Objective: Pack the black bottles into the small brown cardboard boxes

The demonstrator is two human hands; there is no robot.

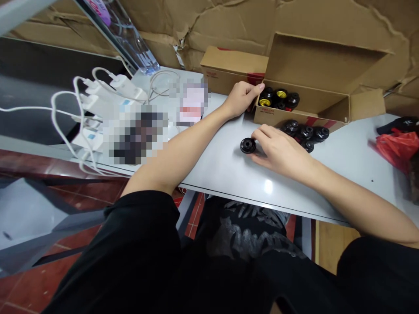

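My right hand [278, 150] is closed on a black lamp socket [248, 145], its round end facing me just over the white table. With my left hand [241, 99] I grip the left end of an open cardboard box [301, 114], thumb on its rim. Inside the box, at its left end, lie several black lamp sockets [291, 100], two of them showing brass-yellow screw threads. Several more black sockets [307, 131] stand in a cluster on the table, against the front of the box and behind my right hand.
Another cardboard box [234, 65] is behind my left hand. To the left are white chargers with cables [98, 96], blurred-out devices [140, 135] and a clear plastic bottle [137, 48]. A red plastic bag [397, 146] lies at the right. The table's front edge [262, 201] runs before me.
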